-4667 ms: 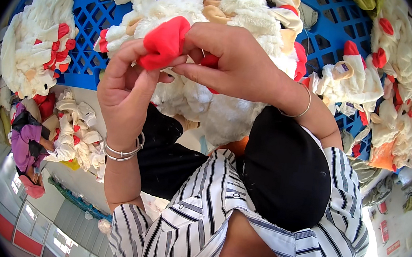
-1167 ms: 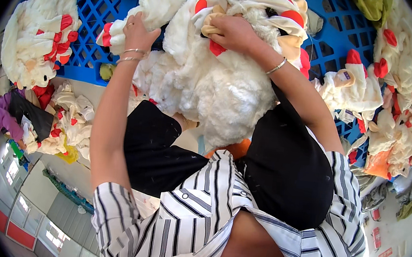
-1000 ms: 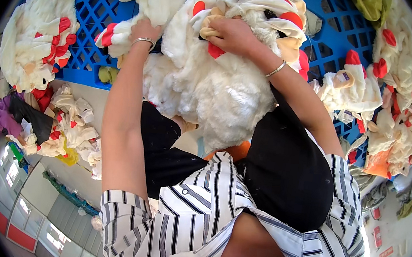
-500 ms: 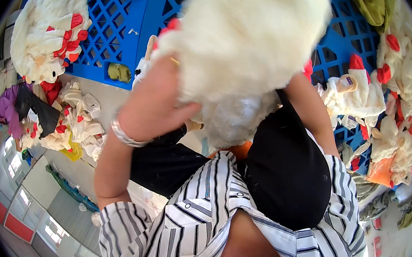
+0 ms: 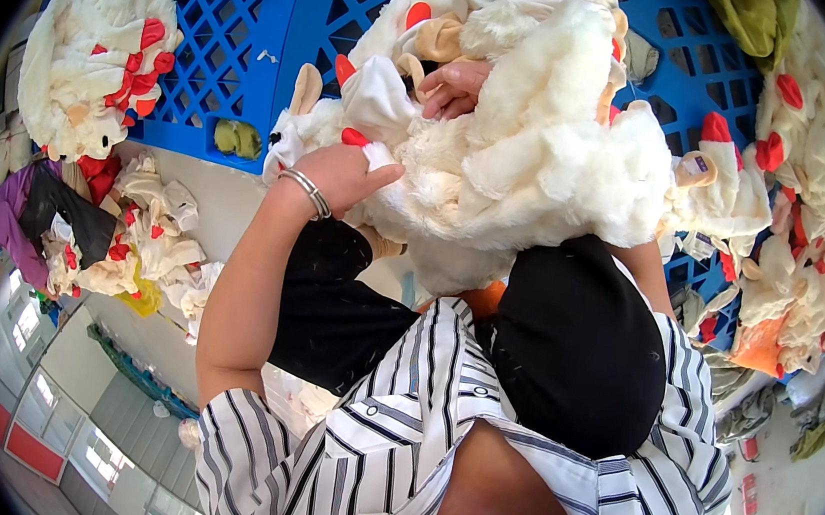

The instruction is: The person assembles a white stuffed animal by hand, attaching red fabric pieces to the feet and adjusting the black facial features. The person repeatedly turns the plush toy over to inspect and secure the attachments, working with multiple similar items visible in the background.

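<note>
White plush (image 5: 565,143) partly over right hand (image 5: 455,88)

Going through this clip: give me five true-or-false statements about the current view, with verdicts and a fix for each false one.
1. Fingers of the right hand show amid the white plush. True.
2. The left hand is raised well clear of the plush. False: the left hand is at the plush's left edge.
3. A silver bracelet is on the left wrist. True.
4. The lattice under the plush is yellow. False: the lattice is blue.
5. The person's shirt is striped. True.
</note>
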Action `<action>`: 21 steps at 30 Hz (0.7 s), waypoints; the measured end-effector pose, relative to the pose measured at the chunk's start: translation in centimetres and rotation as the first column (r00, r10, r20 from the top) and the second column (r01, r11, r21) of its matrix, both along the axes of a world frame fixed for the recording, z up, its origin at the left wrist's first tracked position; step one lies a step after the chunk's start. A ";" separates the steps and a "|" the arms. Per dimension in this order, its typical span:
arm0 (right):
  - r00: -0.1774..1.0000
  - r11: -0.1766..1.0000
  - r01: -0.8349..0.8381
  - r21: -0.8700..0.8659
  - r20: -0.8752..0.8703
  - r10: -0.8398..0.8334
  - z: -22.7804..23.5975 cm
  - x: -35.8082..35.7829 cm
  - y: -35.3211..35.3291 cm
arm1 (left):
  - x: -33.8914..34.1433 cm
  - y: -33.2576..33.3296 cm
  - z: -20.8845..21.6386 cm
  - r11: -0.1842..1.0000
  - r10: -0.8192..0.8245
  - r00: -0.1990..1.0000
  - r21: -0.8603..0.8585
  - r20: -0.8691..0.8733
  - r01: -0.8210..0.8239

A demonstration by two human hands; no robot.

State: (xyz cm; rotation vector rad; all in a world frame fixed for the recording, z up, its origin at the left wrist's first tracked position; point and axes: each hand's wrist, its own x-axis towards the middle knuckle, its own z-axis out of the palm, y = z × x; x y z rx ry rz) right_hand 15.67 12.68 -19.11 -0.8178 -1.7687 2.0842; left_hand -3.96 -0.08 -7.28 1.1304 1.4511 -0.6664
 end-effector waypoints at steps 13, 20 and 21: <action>0.998 0.999 0.014 -0.044 -0.068 -0.017 2.8 0.9 0.0 | -2.0 -0.3 -5.1 0.019 0.763 0.206 0.297 0.613 -0.955; 0.994 0.996 0.052 -0.072 -0.093 -0.059 4.0 1.8 0.8 | -8.6 0.7 4.3 -0.016 0.288 -0.305 -0.314 0.908 -0.949; 0.994 0.996 0.049 -0.072 -0.091 -0.056 4.5 1.9 0.6 | -8.3 0.5 4.2 0.142 0.317 -0.268 -0.325 0.910 -0.935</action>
